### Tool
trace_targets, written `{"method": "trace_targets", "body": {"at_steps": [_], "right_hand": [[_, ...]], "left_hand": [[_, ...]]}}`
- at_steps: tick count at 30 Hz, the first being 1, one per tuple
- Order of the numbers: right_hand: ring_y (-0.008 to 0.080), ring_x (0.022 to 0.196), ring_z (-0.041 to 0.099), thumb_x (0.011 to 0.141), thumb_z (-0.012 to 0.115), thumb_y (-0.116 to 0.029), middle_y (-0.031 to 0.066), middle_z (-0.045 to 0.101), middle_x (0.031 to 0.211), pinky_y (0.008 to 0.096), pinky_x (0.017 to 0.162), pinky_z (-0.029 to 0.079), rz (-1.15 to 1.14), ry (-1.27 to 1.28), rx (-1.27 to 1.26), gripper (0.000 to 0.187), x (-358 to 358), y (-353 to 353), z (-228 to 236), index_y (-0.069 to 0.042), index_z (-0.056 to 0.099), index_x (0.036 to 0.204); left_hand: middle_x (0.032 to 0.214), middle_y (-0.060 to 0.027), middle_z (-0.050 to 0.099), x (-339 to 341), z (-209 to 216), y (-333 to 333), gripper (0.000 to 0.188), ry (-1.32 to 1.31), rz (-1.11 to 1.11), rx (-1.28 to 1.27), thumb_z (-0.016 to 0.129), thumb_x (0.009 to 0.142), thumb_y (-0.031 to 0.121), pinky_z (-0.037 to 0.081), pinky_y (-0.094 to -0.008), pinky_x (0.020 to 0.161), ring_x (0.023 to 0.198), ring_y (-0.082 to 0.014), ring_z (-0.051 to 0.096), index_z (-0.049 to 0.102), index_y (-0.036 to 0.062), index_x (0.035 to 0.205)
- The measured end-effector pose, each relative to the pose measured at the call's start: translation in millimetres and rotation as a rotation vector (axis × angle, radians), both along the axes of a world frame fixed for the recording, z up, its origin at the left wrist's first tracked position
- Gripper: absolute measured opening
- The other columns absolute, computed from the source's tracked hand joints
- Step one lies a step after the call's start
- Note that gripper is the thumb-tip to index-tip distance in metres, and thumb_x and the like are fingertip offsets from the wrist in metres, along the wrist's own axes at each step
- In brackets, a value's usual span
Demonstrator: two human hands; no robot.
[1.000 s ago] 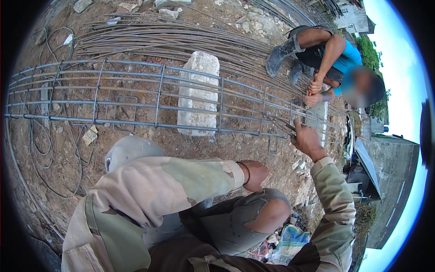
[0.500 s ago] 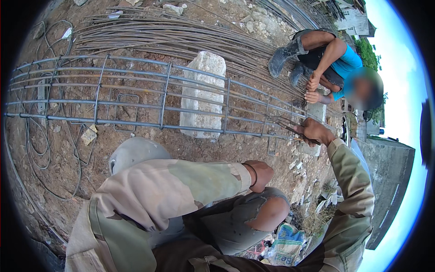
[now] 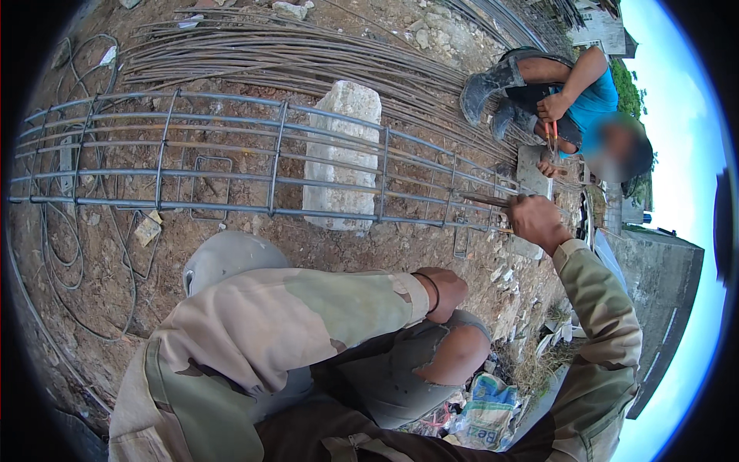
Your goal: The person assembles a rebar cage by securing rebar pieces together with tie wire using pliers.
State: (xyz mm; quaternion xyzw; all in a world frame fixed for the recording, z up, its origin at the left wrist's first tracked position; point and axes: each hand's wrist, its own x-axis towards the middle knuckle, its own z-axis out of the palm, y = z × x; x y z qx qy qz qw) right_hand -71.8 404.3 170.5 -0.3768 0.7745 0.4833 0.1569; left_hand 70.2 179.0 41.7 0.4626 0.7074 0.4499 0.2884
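Note:
A long rebar cage [image 3: 254, 179] of straight bars and square stirrups runs across the view, resting on a white concrete block [image 3: 342, 165]. At its right end my right hand [image 3: 537, 222] is closed around dark metal pincers [image 3: 485, 200], whose long narrow part points left over the bars. My left hand [image 3: 445, 295], a dark band at its wrist, is curled closed above my bent knee. Its fingers are turned from view, so anything inside them is hidden. Across the cage a person in blue [image 3: 594, 94] squats, gripping red-handled pincers [image 3: 551, 132] near the cage end.
Loose rebar [image 3: 308, 54] lies in a bundle beyond the cage. Coiled wire [image 3: 58, 254] spreads over the dirt at left. A second block [image 3: 533, 169] stands by the right end. A printed sack [image 3: 489, 412] and rubble are beside my knee, with a grey wall [image 3: 654, 300] at right.
My pincers' two arms, spread before, now appear together, and my right hand has turned. The other person has lifted one hand, now showing red-handled pincers. My left hand has barely moved.

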Motion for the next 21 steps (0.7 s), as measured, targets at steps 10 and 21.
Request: {"method": "trace_targets", "body": {"at_steps": [10, 21], "right_hand": [[0.0430, 0.092, 0.072, 0.099, 0.060, -0.027, 0.0290, 0.071, 0.087, 0.0510, 0.079, 0.056, -0.351, -0.081, -0.107, 0.036, 11, -51, 2, 0.008, 0.065, 0.105], [0.0314, 0.093, 0.067, 0.090, 0.058, -0.017, 0.0188, 0.067, 0.107, 0.0405, 0.072, 0.057, 0.300, -0.072, 0.007, 0.049, -13, -7, 10, 0.010, 0.058, 0.131]], "left_hand": [[0.099, -0.0263, 0.073, 9, -4, -12, 0.025, 0.040, 0.055, 0.013, 0.069, 0.075, 0.011, 0.058, -0.0492, 0.086, 0.099, -0.0421, 0.071, 0.075, -0.0050, 0.093], [0.101, -0.0234, 0.074, 8, 9, -29, 0.024, 0.077, 0.056, -0.006, 0.071, 0.074, 0.009, 0.059, -0.0489, 0.084, 0.099, -0.0402, 0.072, 0.076, -0.0017, 0.094]]}}
